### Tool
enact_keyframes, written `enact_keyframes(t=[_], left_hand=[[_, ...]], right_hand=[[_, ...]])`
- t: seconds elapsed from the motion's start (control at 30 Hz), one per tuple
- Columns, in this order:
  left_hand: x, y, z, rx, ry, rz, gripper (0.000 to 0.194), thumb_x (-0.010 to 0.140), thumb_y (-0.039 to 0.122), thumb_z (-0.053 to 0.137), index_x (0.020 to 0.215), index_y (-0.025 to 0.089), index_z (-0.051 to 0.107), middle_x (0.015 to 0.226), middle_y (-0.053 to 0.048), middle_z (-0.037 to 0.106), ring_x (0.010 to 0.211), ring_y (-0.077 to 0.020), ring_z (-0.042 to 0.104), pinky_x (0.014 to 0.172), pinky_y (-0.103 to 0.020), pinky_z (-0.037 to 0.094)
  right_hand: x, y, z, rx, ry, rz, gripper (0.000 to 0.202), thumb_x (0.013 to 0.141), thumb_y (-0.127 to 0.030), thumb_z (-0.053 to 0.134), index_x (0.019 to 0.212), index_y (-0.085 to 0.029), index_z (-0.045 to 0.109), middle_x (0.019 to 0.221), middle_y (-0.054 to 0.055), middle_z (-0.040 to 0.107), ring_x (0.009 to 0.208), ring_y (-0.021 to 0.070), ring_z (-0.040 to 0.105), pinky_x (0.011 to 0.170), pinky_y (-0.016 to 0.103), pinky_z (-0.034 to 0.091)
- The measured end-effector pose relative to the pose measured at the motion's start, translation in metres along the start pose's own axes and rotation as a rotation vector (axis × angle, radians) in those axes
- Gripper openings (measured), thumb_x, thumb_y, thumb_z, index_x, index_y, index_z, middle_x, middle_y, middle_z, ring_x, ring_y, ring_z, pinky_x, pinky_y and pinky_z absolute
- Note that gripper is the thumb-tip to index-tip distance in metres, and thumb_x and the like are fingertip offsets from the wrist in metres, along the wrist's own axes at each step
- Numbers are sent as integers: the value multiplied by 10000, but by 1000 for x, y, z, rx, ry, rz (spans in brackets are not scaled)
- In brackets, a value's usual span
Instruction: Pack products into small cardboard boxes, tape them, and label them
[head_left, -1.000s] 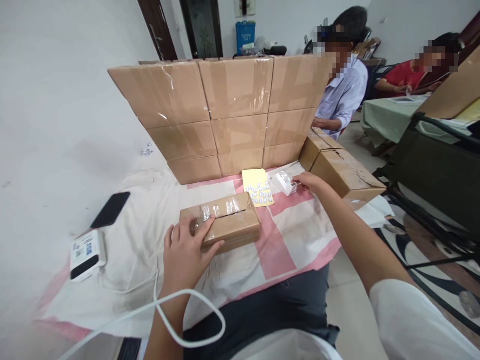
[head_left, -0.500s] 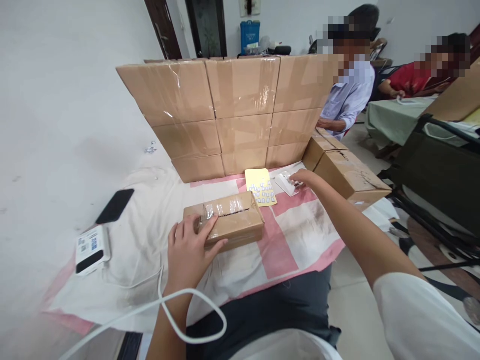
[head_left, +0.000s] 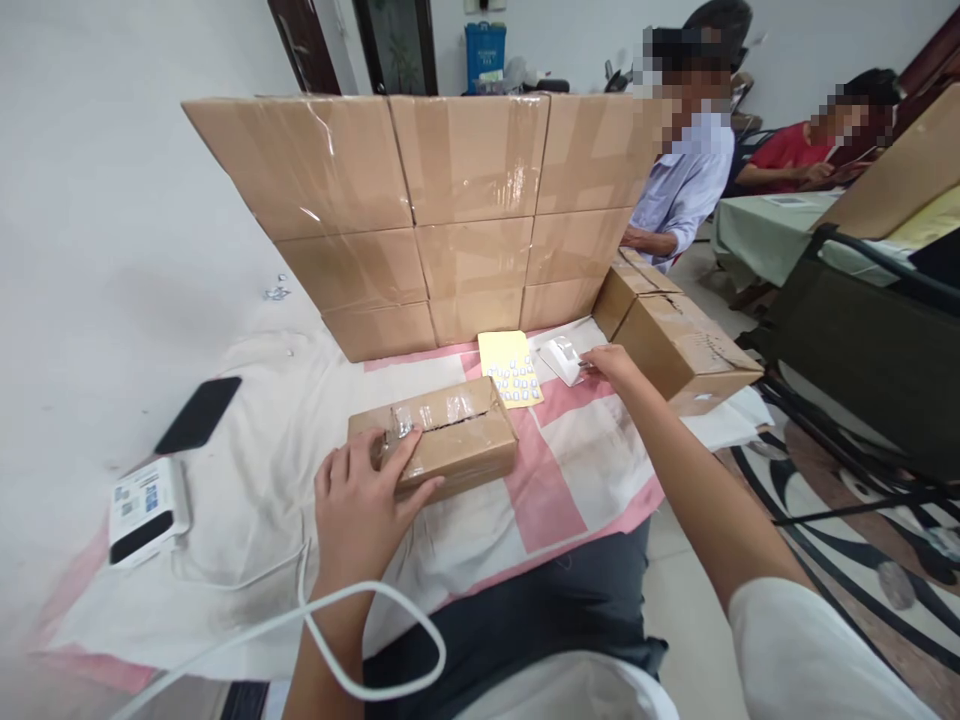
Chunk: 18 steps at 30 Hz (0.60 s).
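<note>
A closed, taped cardboard box (head_left: pixel 442 440) lies on the cloth in front of me. My left hand (head_left: pixel 367 480) rests on its left end, fingers spread over the top and thumb along the near side. Farther right, my right hand (head_left: pixel 609 364) reaches forward with fingers pinched together at the edge of a small white piece with clear plastic (head_left: pixel 561 358). What the fingertips hold is too small to make out. Between the box and the cardboard wall lies a yellow sheet (head_left: pixel 495 350) bearing several small white stickers.
Taped cartons form a wall (head_left: pixel 472 180) behind the work area, with another carton (head_left: pixel 675 340) at the right. A phone (head_left: pixel 199 415), a white device (head_left: pixel 146 510) and a white cable (head_left: pixel 352 595) are at the left. A person in a light shirt (head_left: pixel 679 200) sits beyond.
My head view has shifted slightly, so the scene sits farther left. The right fingers have drawn to the right edge of the white piece. My left hand stays on the box.
</note>
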<state>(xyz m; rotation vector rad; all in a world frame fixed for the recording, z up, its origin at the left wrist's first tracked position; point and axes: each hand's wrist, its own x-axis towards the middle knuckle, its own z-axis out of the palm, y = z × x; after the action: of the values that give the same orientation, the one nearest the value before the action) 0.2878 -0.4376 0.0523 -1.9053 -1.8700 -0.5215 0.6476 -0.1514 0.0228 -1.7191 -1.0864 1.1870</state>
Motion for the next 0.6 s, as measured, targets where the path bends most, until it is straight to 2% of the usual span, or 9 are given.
enact_keyframes(t=[0.1, 0.23, 0.4, 0.6], left_hand=[[-1, 0, 1, 30, 13, -1, 554, 924, 613, 638, 1388, 314, 684, 1297, -154, 617, 1101, -346, 560, 1002, -492, 428], [-2, 1, 2, 39, 21, -3, 552, 926, 621, 633, 1386, 321, 684, 1289, -143, 623, 1089, -341, 557, 987, -478, 421], [-1, 1, 2, 49, 31, -1, 540, 935, 617, 622, 1384, 324, 685, 1282, -142, 622, 1083, -331, 557, 970, -459, 421], [-2, 0, 2, 46, 13, -12, 558, 929, 632, 621, 1391, 324, 679, 1290, -148, 612, 1099, -339, 556, 973, -470, 415]], right_hand=[[-14, 15, -2, 81, 22, -32, 213, 999, -270, 679, 847, -127, 634, 761, -23, 648, 649, 88, 634, 613, 220, 568], [-26, 25, 1, 184, 58, -80, 385, 893, -151, 719, 608, -176, 461, 629, -21, 624, 581, 84, 631, 611, 192, 568], [-30, 25, 0, 232, 28, -56, 281, 742, -115, 758, 618, -186, 516, 564, 21, 626, 524, 145, 660, 453, 199, 502], [-30, 36, 5, 307, 45, -105, 309, 723, -130, 713, 591, -204, 443, 603, 32, 648, 549, 118, 647, 532, 192, 555]])
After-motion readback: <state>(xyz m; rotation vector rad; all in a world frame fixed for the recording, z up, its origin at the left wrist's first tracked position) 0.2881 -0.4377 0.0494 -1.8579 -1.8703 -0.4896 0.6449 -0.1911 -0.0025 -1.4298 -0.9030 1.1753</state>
